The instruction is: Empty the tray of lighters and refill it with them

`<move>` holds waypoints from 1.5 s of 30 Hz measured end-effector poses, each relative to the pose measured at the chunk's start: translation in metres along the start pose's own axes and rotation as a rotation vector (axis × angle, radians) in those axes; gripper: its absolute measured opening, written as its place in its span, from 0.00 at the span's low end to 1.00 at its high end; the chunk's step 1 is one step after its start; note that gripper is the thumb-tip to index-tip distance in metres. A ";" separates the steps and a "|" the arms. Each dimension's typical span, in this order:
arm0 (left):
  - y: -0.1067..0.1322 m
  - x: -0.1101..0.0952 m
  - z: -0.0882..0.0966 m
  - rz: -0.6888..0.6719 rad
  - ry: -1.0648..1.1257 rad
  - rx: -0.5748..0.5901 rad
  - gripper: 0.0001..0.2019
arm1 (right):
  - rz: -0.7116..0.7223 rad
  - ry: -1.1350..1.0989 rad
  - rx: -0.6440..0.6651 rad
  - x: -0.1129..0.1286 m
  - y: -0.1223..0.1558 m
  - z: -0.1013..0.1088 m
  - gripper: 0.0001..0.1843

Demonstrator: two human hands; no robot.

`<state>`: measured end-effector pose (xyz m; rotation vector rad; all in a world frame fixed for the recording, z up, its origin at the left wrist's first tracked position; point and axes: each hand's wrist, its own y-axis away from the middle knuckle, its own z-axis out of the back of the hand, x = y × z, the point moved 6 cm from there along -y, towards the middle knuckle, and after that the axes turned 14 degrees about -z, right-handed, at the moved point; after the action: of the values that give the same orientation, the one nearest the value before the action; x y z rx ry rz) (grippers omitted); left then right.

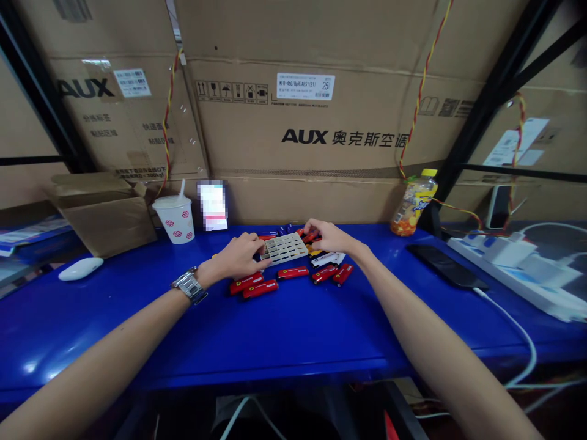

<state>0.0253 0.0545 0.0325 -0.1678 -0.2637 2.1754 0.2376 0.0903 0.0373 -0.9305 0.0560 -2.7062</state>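
Note:
My left hand (243,255), with a metal watch on its wrist, grips the left edge of a pale slotted tray (287,249). The tray lies over the blue table with rows of narrow slots facing up. At its far right corner, my right hand (328,235) has its fingers closed around a red lighter (310,236), partly hidden by them. In front of the tray lie several loose red lighters, one of them a red lighter (293,273) near the middle. A white lighter (322,260) rests beside the tray's right edge. Blue and yellow ones show partly around it.
Along the back stand a paper cup with straw (175,219), a lit phone (213,206) and a drink bottle (414,203). To the right are a black phone (444,266) on a cable and a power strip (518,278). A white mouse (81,269) lies left.

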 end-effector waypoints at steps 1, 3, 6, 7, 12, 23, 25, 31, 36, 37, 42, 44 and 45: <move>0.001 0.001 0.001 0.000 0.014 0.001 0.19 | 0.013 0.037 0.016 0.002 0.000 -0.002 0.17; 0.002 0.004 0.002 -0.007 0.032 0.004 0.21 | 0.066 0.091 0.097 0.008 0.001 -0.010 0.16; 0.002 0.006 0.000 -0.010 0.023 0.031 0.22 | 0.122 0.211 0.186 0.015 0.003 -0.020 0.15; 0.002 0.006 -0.001 -0.012 0.018 0.040 0.22 | 0.114 0.265 0.188 0.014 0.002 -0.021 0.13; -0.002 -0.001 0.005 -0.046 0.001 0.020 0.18 | -0.066 0.476 0.149 -0.011 -0.002 -0.010 0.11; -0.014 -0.014 -0.007 -0.171 0.104 -0.035 0.16 | -0.095 0.438 -0.046 -0.026 -0.007 0.008 0.10; -0.016 -0.015 -0.013 -0.166 0.059 -0.043 0.17 | -0.099 0.399 -0.144 -0.027 -0.009 0.014 0.09; -0.020 -0.012 -0.021 -0.087 -0.033 -0.069 0.16 | 0.002 0.302 -0.284 -0.017 -0.007 0.019 0.07; -0.019 0.003 -0.010 -0.032 -0.052 -0.127 0.15 | 0.085 0.259 -0.321 -0.004 -0.006 0.015 0.06; -0.017 0.008 -0.006 -0.010 -0.056 -0.133 0.15 | 0.088 0.238 -0.324 -0.003 -0.006 0.014 0.07; -0.002 0.035 0.002 0.075 -0.020 -0.058 0.14 | -0.005 0.128 -0.267 -0.003 -0.006 0.008 0.08; 0.001 0.039 0.000 0.068 -0.002 -0.009 0.14 | -0.019 0.134 -0.242 0.003 -0.004 0.004 0.06; 0.002 0.039 -0.002 0.065 -0.003 0.009 0.14 | -0.012 0.162 -0.228 0.007 -0.003 0.001 0.05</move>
<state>0.0013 0.0854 0.0292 -0.1701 -0.2531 2.2407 0.2326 0.0916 0.0429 -0.7683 0.4005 -2.8228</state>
